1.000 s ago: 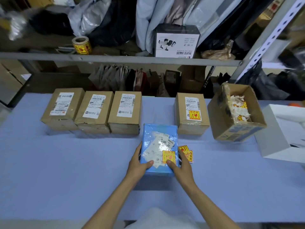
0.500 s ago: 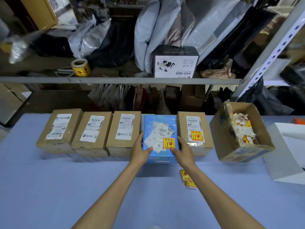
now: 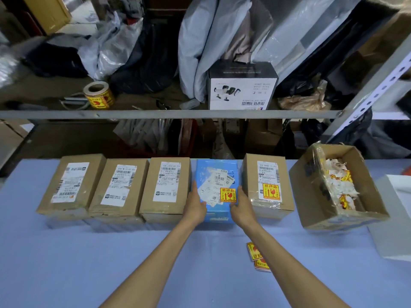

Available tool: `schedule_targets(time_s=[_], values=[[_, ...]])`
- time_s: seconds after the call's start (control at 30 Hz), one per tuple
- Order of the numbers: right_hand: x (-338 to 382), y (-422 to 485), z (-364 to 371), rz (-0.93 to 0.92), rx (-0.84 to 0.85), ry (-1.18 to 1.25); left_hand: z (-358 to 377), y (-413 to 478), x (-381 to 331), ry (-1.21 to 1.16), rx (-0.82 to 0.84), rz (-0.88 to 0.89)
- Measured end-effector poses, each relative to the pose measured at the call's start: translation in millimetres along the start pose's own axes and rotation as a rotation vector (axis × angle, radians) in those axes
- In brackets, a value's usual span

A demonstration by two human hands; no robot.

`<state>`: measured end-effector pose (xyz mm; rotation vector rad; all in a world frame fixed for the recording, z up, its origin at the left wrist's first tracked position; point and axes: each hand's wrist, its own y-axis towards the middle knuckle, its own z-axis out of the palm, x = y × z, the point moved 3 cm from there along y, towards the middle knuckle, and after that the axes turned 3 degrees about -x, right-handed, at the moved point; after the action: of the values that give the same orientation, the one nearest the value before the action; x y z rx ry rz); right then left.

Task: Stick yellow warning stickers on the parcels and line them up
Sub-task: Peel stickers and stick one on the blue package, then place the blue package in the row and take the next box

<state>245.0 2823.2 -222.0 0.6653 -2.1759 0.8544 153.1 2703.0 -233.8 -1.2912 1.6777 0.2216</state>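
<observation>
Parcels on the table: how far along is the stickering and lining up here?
Done: the right brown parcel and the blue parcel each carry a yellow sticker and stand in the row. In hand: left hand and right hand grip the blue parcel in its slot. Left: three brown parcels show only white labels; loose stickers lie on the table.

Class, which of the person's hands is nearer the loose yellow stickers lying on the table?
Right. The right hand grips the blue parcel just beyond the stickers; the left hand holds the parcel's other side.
</observation>
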Motion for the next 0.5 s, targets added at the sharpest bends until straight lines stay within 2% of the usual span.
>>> schedule_targets(time_s=[0.17,0.33,0.4,0.5], values=[[-6,3,7,-0.001,0.011,-0.045,7,-6,5,0.098,0.050,-0.032],[-6,-4,12,-0.005,-0.049,-0.068,0,-17,0,0.130,0.048,0.048],[5,-9,12,-0.038,-0.098,-0.084,-15,-22,-6,0.106,-0.008,0.123],[29,-19,19,-0.098,-0.089,-0.111,-54,-26,-10,0.089,-0.217,0.195]])
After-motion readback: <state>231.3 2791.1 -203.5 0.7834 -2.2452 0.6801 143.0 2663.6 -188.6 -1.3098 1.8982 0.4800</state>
